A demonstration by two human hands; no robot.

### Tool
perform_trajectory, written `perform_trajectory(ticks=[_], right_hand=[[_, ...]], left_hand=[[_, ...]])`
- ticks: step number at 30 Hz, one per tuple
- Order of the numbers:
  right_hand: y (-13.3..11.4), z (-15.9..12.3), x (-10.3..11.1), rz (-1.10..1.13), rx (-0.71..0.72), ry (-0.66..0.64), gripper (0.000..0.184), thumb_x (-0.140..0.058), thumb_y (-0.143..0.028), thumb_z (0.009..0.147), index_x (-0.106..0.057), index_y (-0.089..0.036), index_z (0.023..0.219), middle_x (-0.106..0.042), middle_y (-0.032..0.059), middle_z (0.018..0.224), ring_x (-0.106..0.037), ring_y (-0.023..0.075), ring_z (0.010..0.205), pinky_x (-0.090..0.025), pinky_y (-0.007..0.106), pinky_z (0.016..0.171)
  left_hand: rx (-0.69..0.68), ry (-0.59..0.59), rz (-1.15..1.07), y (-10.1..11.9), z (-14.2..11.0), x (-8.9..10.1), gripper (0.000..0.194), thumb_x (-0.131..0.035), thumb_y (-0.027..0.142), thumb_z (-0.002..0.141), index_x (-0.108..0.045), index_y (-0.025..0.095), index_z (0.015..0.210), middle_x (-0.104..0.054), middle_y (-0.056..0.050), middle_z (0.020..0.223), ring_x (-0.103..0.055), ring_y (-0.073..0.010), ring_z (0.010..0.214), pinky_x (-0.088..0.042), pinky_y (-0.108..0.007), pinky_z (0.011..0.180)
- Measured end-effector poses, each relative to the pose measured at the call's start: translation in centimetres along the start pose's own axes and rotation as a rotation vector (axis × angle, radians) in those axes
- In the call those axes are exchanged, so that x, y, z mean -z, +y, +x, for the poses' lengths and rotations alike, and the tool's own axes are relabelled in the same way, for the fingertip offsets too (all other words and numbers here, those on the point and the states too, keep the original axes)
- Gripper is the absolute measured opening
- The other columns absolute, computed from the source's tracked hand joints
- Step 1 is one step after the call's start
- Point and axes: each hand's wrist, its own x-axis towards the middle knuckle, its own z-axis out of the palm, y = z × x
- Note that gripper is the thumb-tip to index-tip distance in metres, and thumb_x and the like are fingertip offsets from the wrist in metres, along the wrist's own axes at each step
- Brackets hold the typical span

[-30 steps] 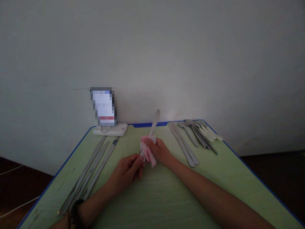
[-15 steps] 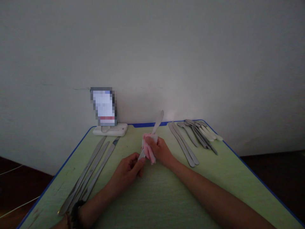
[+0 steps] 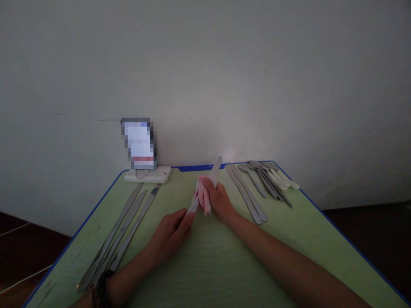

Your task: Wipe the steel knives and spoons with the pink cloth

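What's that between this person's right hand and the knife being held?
A pink cloth, as the head view shows: the right hand bunches it around the middle of the knife. Whether any finger touches metal is hidden.

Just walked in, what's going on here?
A person's left hand grips the near end of a knife above a green table. Their right hand holds a bunched pink cloth around the knife's middle, the tip poking out beyond. Three other knives lie at the left; spoons and other cutlery lie at the right.
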Motion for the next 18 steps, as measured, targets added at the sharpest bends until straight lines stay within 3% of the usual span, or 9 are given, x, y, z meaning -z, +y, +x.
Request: perform_trajectory(ticks=[4, 7, 14, 18], right_hand=[[-0.21, -0.25, -0.02, -0.126, 0.090, -0.023, 0.045, -0.049, -0.057, 0.083, -0.055, -0.018, 0.063, -0.059, 0.0015, 0.056, -0.053, 0.0129, 0.052, -0.042, 0.024, 0.052], [-0.59, -0.52, -0.15, -0.217, 0.156, -0.044, 0.041, -0.049, -0.054, 0.084, -0.054, -0.019, 0.063, -0.054, -0.0011, 0.053, -0.050, 0.0121, 0.052, -0.041, 0.023, 0.053], [-0.92, -0.98, -0.37, -0.318, 0.223, -0.080, 0.035, -0.048, -0.047, 0.085, -0.058, -0.018, 0.069, -0.055, -0.0011, 0.058, -0.051, 0.0123, 0.056, -0.040, 0.024, 0.056], [-0.78, -0.85, -0.27, -0.205, 0.153, -0.012, 0.042, -0.047, -0.055, 0.084, -0.055, -0.019, 0.064, -0.053, -0.0016, 0.053, -0.050, 0.0117, 0.051, -0.041, 0.023, 0.052]], left_hand=[[0.016, 0.099, 0.125, 0.59, 0.07, -0.11, 0.028, -0.042, 0.045, 0.082, -0.051, 0.020, 0.075, -0.043, 0.006, 0.059, -0.042, -0.0126, 0.054, -0.032, -0.023, 0.051], [0.038, 0.140, 0.207, 0.70, 0.17, -0.21, 0.022, -0.044, 0.042, 0.081, -0.050, 0.020, 0.077, -0.049, 0.004, 0.062, -0.047, -0.0145, 0.057, -0.034, -0.024, 0.054], [-0.004, 0.048, 0.306, 0.45, -0.14, -0.12, 0.029, -0.031, 0.045, 0.091, -0.046, 0.021, 0.085, -0.060, -0.001, 0.069, -0.057, -0.0191, 0.062, -0.037, -0.027, 0.058], [-0.030, -0.011, 0.504, 0.53, -0.32, -0.19, 0.028, -0.026, 0.040, 0.093, -0.045, 0.022, 0.084, -0.061, -0.003, 0.066, -0.059, -0.0197, 0.060, -0.036, -0.028, 0.057]])
